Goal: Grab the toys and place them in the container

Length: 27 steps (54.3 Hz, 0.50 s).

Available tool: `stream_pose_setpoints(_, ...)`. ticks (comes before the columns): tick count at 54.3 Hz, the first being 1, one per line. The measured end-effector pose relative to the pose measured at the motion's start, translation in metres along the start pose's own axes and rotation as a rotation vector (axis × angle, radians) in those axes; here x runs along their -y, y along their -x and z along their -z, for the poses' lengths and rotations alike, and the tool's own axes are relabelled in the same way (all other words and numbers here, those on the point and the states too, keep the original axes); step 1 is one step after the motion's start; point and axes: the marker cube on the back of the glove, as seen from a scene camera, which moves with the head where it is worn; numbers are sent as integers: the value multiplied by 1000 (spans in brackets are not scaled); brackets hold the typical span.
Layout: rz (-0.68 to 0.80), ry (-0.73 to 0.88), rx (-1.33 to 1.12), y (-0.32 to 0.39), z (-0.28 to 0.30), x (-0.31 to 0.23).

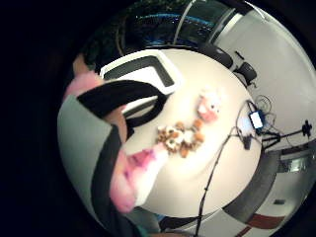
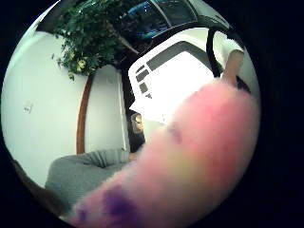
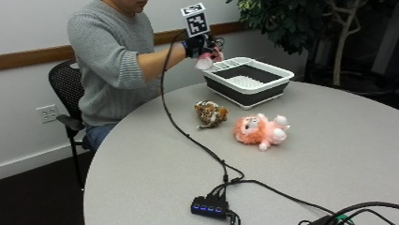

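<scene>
Hand (image 3: 201, 48) grips one pink toy (image 3: 204, 62); two toys (image 3: 210, 114) on table (image 3: 349, 154).

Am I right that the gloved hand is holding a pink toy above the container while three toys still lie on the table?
Not quite: only two toys lie on the table, the brown one and the pink one, as the outside view shows. The gloved right hand does hold a pink toy up by the container.
</scene>
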Motion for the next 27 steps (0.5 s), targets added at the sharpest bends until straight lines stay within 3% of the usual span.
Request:
stream_pose_setpoints(11,-53,95,-191,17,-71,84)
stream_pose_setpoints(17,-32,119,29,20,-80,98)
stream_pose_setpoints(22,-45,147,16,21,-90,100)
stream_pose_setpoints(27,-77,276,76,17,-100,94)
